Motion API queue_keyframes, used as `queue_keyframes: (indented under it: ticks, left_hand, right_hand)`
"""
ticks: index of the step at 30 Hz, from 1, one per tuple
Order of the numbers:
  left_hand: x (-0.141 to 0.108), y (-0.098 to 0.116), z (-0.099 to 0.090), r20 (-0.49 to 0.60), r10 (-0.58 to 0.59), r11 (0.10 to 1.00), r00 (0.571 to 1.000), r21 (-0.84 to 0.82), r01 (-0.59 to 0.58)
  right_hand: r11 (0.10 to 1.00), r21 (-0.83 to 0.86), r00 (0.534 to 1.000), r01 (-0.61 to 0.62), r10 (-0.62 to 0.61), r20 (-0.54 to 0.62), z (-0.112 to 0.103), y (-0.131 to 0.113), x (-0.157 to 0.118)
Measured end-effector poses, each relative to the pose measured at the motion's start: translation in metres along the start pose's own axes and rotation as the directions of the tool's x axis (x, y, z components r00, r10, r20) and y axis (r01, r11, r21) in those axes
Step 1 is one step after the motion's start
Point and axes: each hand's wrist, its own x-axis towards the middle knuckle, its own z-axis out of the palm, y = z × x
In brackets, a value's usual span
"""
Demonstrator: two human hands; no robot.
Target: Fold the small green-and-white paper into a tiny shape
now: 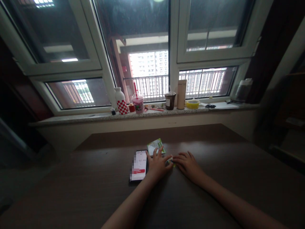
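Between my two hands is a small yellow-green and pale piece [170, 160], mostly covered by fingers and too small to name. My left hand [157, 164] pinches its left side between thumb and forefinger, while the other fingers spread forward. From the right, my right hand [190, 167] has its fingertips closed on the same piece. A flat green and white packet [154, 147] lies just beyond my left hand, whose outstretched fingers reach over its near edge. To the left of that hand, a phone [140, 167] lies face up with a timer on its lit screen.
The dark brown table [95, 197] runs up toward a windowsill [100, 118]. Along the sill stand a checked bottle [122, 103], a pink drink cup [138, 104], a dark drink cup [170, 101], a tan box [181, 95], yellow tape [192, 104] and scissors [210, 106].
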Motion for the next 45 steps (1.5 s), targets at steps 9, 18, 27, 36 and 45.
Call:
queue_keyframes:
  ticks: [9, 18, 27, 36, 45]
  left_hand:
    - [-0.005, 0.001, -0.006, -0.038, 0.049, 0.998, 0.998, 0.052, -0.047]
    - [-0.008, 0.004, -0.024, -0.053, 0.232, 0.966, 0.971, 0.129, -0.224]
    - [-0.009, 0.005, -0.032, -0.028, 0.261, 0.959, 0.965, 0.126, -0.255]
    - [-0.009, 0.001, -0.012, -0.104, 0.120, 0.992, 0.987, 0.044, -0.116]
    - [-0.006, 0.003, -0.009, -0.111, 0.103, 0.994, 0.988, 0.033, -0.100]
  right_hand:
    - [0.998, -0.056, 0.999, -0.033, 0.034, 0.012, -0.009, -0.007, -0.001]
    - [0.996, -0.077, 0.999, -0.051, 0.052, 0.010, -0.014, -0.012, -0.001]
    - [0.997, -0.054, 0.998, -0.061, 0.061, 0.008, -0.013, -0.013, -0.001]
    - [0.995, 0.018, 0.995, -0.093, 0.093, 0.027, -0.006, -0.006, 0.001]
    - [0.996, 0.007, 0.996, -0.084, 0.084, 0.020, -0.004, -0.007, 0.005]
